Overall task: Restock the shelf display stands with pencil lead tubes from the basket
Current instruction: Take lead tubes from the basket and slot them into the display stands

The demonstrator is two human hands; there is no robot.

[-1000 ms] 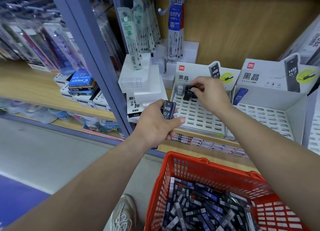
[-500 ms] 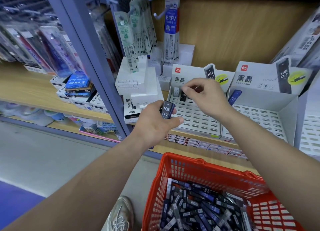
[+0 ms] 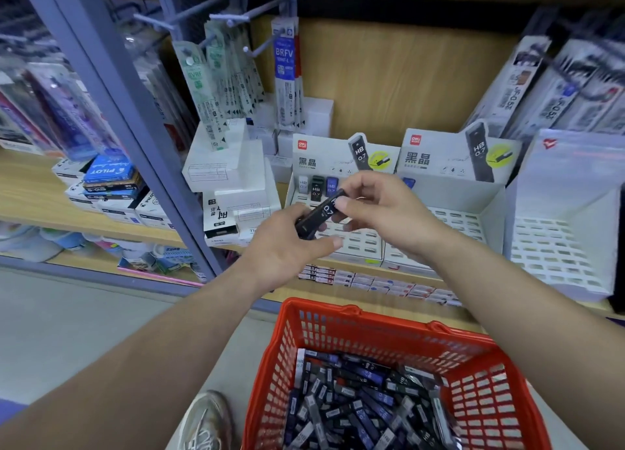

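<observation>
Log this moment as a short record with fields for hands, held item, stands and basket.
left hand: holds lower end of black 0.7 lead tube
right hand: pinches the tube's upper end
left stand: three tubes in back row
right stand: one blue tube at back
basket: red, holds many loose tubes

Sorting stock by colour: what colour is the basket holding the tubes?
The basket is red, seen in the head view.
</observation>
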